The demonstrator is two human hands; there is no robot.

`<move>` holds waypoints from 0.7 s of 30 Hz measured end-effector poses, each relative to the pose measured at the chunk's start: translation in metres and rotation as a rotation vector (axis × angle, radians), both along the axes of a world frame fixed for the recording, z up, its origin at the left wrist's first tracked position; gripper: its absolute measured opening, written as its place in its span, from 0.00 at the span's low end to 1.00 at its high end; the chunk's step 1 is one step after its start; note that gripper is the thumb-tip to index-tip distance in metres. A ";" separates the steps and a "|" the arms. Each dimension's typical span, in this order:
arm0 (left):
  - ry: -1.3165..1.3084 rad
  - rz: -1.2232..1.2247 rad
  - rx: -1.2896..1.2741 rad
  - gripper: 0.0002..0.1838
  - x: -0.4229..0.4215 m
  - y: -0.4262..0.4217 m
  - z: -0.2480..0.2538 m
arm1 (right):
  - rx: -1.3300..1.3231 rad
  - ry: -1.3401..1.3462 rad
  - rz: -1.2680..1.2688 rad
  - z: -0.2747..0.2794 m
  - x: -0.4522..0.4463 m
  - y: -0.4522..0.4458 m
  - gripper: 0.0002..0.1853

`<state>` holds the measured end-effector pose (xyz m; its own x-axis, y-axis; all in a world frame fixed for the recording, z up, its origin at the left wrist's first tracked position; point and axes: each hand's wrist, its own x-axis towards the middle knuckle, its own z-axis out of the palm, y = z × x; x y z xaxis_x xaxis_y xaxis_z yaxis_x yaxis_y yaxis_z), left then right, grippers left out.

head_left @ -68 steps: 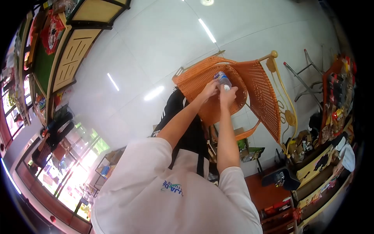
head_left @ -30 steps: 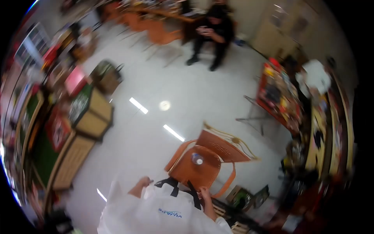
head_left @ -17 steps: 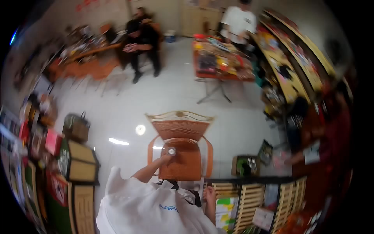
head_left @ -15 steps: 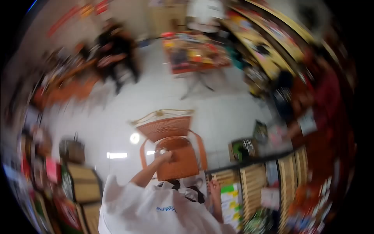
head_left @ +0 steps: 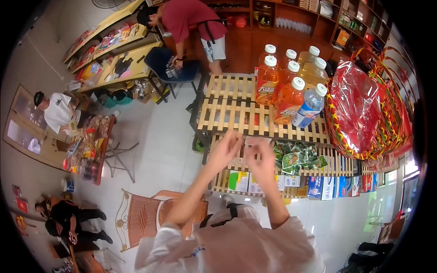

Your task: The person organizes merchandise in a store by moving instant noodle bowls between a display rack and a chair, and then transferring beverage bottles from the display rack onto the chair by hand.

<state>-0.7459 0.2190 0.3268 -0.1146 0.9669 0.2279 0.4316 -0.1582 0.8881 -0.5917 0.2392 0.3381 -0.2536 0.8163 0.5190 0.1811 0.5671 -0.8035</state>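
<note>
My left hand (head_left: 226,152) is over the front edge of the slatted rack (head_left: 227,111), fingers pinched at the left end of a small pale card (head_left: 253,140). Across from it, my right hand (head_left: 262,161) has its bent fingers at the card's right side. Bottles with white caps stand on the top tier beyond my hands: orange ones (head_left: 289,102), yellowish ones and a blue-labelled clear one (head_left: 310,107). Green packets (head_left: 298,157) lie on the lower tier, right of my right hand.
A woven chair (head_left: 144,217) is at lower left. Red-wrapped baskets (head_left: 357,109) stand right of the bottles. A person in a red shirt (head_left: 189,18) bends over a blue chair (head_left: 170,68). Another stands by a loaded table (head_left: 102,150); people sit at lower left. Boxes (head_left: 314,186) line the bottom tier.
The view has swung right, from the woven chair to the rack and bottles. My left hand has left the chair seat and come beside my right hand at the rack's edge.
</note>
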 end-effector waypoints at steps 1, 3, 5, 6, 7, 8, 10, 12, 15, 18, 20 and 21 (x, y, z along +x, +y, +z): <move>-0.029 -0.051 0.017 0.13 0.015 0.016 0.023 | 0.035 0.020 -0.100 0.025 0.008 0.013 0.13; 0.035 -0.112 0.144 0.23 0.033 0.056 0.039 | 0.061 0.085 -0.273 0.059 0.022 0.047 0.17; 0.097 -0.125 0.264 0.32 0.049 0.095 0.031 | 0.400 -0.177 -0.594 0.084 0.027 0.087 0.23; 0.070 -0.124 0.285 0.36 0.059 0.108 0.031 | 0.277 -0.193 -0.587 0.090 0.030 0.101 0.28; 0.110 -0.110 0.351 0.36 0.071 0.116 0.034 | 0.183 -0.290 -0.627 0.091 0.033 0.113 0.29; 0.158 -0.083 0.417 0.36 0.079 0.125 0.038 | 0.093 -0.383 -0.654 0.091 0.032 0.126 0.30; 0.152 -0.004 0.501 0.35 0.094 0.140 0.028 | 0.139 -0.410 -0.709 0.084 0.029 0.139 0.29; -0.048 -0.012 0.315 0.35 0.097 0.141 0.022 | 0.156 -0.460 -0.644 0.081 0.030 0.142 0.31; -0.024 0.094 0.266 0.39 0.096 0.142 -0.010 | 0.133 -0.152 -0.460 0.085 -0.003 0.102 0.26; -0.068 0.104 0.242 0.44 0.068 0.102 -0.011 | 0.166 -0.316 -0.456 0.061 -0.022 0.081 0.21; -0.092 0.278 0.449 0.46 0.051 0.061 -0.005 | 0.315 -0.163 -0.325 0.049 -0.032 0.066 0.19; -0.038 0.350 0.482 0.49 0.041 0.037 -0.001 | 0.254 -0.095 -0.231 0.053 -0.040 0.056 0.19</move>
<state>-0.7046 0.2562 0.3254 -0.4248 0.6588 0.6210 0.4999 -0.4012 0.7676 -0.6316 0.2955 0.3909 -0.1342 0.7059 0.6955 0.3953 0.6817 -0.6156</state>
